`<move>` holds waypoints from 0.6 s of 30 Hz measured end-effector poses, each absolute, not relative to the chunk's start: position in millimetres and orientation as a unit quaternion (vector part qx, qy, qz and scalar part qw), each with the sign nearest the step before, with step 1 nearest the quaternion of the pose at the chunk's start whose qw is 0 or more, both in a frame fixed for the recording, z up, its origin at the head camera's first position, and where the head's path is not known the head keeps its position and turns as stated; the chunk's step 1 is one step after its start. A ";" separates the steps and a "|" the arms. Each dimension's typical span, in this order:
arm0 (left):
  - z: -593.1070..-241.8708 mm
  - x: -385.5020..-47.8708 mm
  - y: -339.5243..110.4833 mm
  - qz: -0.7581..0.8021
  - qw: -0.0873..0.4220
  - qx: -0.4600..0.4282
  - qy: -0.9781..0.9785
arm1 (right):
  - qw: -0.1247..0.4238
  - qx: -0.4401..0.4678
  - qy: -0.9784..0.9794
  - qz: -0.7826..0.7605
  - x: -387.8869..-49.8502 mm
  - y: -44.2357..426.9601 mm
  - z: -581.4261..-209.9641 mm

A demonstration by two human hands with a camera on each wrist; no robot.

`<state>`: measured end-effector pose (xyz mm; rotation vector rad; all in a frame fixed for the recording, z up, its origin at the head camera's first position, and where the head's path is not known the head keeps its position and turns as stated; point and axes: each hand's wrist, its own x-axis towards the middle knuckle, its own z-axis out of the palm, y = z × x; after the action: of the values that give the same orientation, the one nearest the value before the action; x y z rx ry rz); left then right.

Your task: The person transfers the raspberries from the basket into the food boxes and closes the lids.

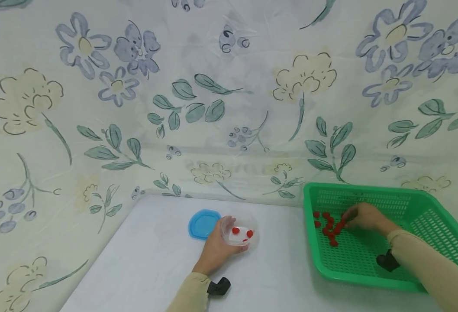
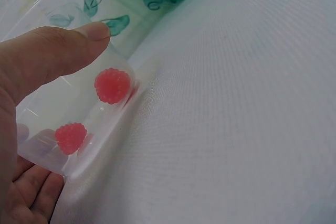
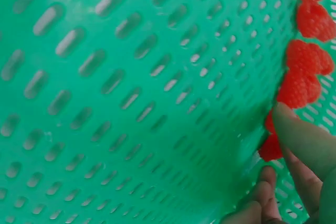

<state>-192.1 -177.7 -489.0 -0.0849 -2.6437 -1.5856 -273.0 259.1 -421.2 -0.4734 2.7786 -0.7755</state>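
My left hand (image 1: 215,249) holds a clear plastic cup (image 2: 52,95) tilted on its side low over the white tabletop, thumb on one side and fingers on the other. Inside lie red raspberries (image 2: 112,85), three showing in the head view. Over in the green basket (image 1: 369,282), my right hand (image 1: 365,218) is among a cluster of raspberries (image 1: 330,225). In the right wrist view its thumb and a finger close about a raspberry (image 3: 270,148) at the near end of the row; the thumb partly hides the berries there.
A blue lid (image 1: 204,224) lies on the white table (image 1: 135,260) just behind and left of the cup. The basket's slotted walls rise around the right hand. Floral sheeting (image 1: 213,130) hangs behind the table and to its left.
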 end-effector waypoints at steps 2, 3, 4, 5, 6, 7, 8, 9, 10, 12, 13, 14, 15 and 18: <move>-488.3 -191.7 -177.8 -0.515 0.029 -0.028 -0.856 | 0.100 -0.170 0.947 -0.255 -273.5 258.1 -422.1; -488.1 -191.6 -177.9 -0.516 0.028 -0.028 -0.856 | 0.098 -0.175 0.947 -0.252 -273.6 257.8 -422.2; -487.9 -191.5 -178.0 -0.516 0.028 -0.028 -0.856 | 0.095 -0.176 0.947 -0.249 -273.6 257.5 -422.6; -487.7 -191.4 -178.0 -0.516 0.028 -0.029 -0.856 | 0.094 -0.178 0.947 -0.249 -273.8 257.3 -423.4; -487.6 -191.3 -178.1 -0.516 0.028 -0.029 -0.856 | 0.092 -0.179 0.948 -0.248 -273.7 257.0 -424.0; -487.6 -191.3 -178.2 -0.516 0.028 -0.029 -0.856 | 0.090 -0.181 0.948 -0.246 -273.8 257.1 -424.8; -487.6 -191.3 -178.2 -0.516 0.029 -0.029 -0.856 | 0.088 -0.181 0.948 -0.246 -273.9 256.8 -425.7; -487.7 -191.4 -178.3 -0.515 0.029 -0.029 -0.856 | 0.086 -0.182 0.948 -0.246 -274.0 256.7 -426.5; -487.7 -191.4 -178.3 -0.515 0.029 -0.029 -0.856 | 0.084 -0.181 0.949 -0.246 -273.9 256.3 -427.1; -487.9 -191.7 -178.3 -0.514 0.030 -0.028 -0.857 | 0.083 -0.184 0.949 -0.242 -274.1 256.1 -427.3; -488.0 -191.8 -178.2 -0.514 0.030 -0.028 -0.857 | 0.083 -0.185 0.949 -0.243 -274.2 256.1 -427.0; -488.1 -191.9 -178.0 -0.513 0.030 -0.028 -0.857 | 0.084 -0.184 0.948 -0.244 -274.1 256.0 -426.6; -488.2 -192.1 -177.9 -0.513 0.029 -0.028 -0.857 | 0.086 -0.185 0.948 -0.244 -273.9 256.0 -425.5; -488.2 -192.5 -177.4 -0.513 0.029 -0.028 -0.858 | 0.086 -0.192 0.946 -0.247 -273.7 256.7 -421.7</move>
<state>-192.5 -177.4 -488.2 -0.0868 -2.6464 -1.5818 -273.7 256.7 -421.7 -0.5730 2.8193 -0.7357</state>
